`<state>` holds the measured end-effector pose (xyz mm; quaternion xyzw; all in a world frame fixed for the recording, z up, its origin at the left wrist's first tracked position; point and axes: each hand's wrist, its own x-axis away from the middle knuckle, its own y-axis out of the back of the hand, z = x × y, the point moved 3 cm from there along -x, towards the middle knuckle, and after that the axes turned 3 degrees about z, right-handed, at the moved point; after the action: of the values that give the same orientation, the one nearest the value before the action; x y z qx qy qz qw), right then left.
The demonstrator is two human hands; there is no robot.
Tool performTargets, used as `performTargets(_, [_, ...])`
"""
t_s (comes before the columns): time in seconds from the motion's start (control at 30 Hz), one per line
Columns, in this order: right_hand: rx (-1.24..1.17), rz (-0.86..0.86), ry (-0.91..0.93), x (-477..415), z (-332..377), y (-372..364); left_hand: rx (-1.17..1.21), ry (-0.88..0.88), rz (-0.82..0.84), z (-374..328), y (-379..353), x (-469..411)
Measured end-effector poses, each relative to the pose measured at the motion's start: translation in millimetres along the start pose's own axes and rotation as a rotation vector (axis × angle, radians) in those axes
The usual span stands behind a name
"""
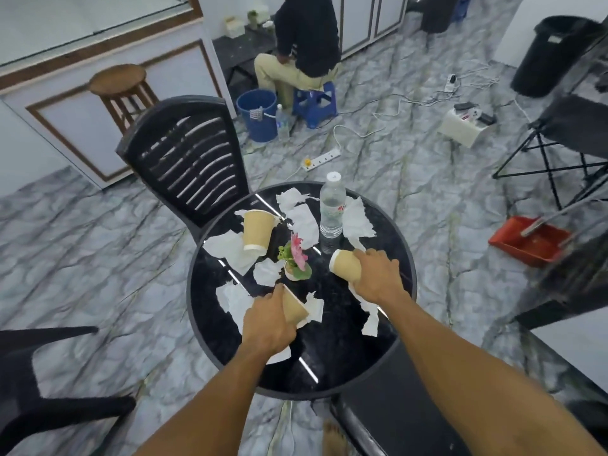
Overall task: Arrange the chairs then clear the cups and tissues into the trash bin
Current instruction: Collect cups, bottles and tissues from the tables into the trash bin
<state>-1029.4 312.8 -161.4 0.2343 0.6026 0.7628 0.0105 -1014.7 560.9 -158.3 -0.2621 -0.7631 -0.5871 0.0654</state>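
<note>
Grey marbled floor (98,241) surrounds a round black table (335,350) in the head view, the only one given. A slatted chair (187,159) stands tucked against the table's far left edge. A second chair (33,373) at the lower left stands apart from the table, so I cannot judge the arranging finished. The clearing looks barely begun: all three cups are at the table, and torn tissues (301,218) lie scattered over the top around a water bottle (332,209) and a small flower pot (296,261). The black trash bin (552,57) stands well apart, far off to the right.

The left hand (266,324) has its fingers curled round the near cup (294,309), with a tissue touching the cup's right side. The right hand (375,278) wraps its fingers over the right cup (345,264), which is on its side with the rim pointing left; the fingertips are hidden. I cannot tell whether either cup has left the tabletop. The third cup (256,230) lies on tissues at the far left, ungripped and well clear of both hands
</note>
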Motion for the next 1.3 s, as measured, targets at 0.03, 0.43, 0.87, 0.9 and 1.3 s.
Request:
performTargets(0.03, [-0.011,-0.011,0.003,4.2,1.4,2.9,-0.002,-0.004,-0.01,-1.2,3.7,2.1])
performTargets(0.43, [-0.185,-0.259,-0.117,142.2,17.7,54.5,0.05,-0.233,-0.211,-15.6,53.7,74.2])
performTargets(0.87, [-0.324,-0.707,-0.607,468.6,-51.7,50.6,0.057,-0.946,-0.199,-174.2,14.3,274.9])
performTargets(0.9, [-0.317,-0.755,-0.655,499.1,-60.2,47.8,0.064,-0.997,-0.172,-189.2,3.1,294.8])
performTargets(1.3, [-0.388,-0.932,-1.377,849.6,-84.4,-105.6,-0.078,-1.575,0.232,-278.6,-177.2,588.0])
